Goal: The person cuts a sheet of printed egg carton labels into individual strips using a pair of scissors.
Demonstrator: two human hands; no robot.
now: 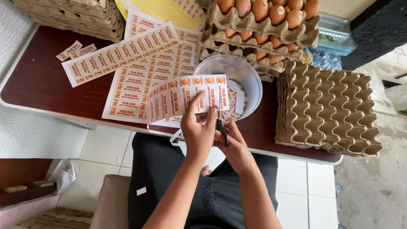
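Note:
My left hand [198, 127] grips a strip of printed labels [186, 96], white paper with orange egg pictures, held just over the near table edge. My right hand [232, 143] is closed on black-handled scissors [221, 129], whose blades meet the strip's right end. Right behind the strip stands a round white bowl [250, 78] with cut labels [235, 104] inside it. More uncut label sheets [140, 76] lie spread on the dark red table [38, 80].
Stacked egg trays [263, 25] full of brown eggs stand at the back. An empty stack of cardboard egg trays [328, 108] sits at the right, another at the back left [72, 15]. Two loose labels [76, 50] lie at the left. A yellow lid [169, 9] lies behind.

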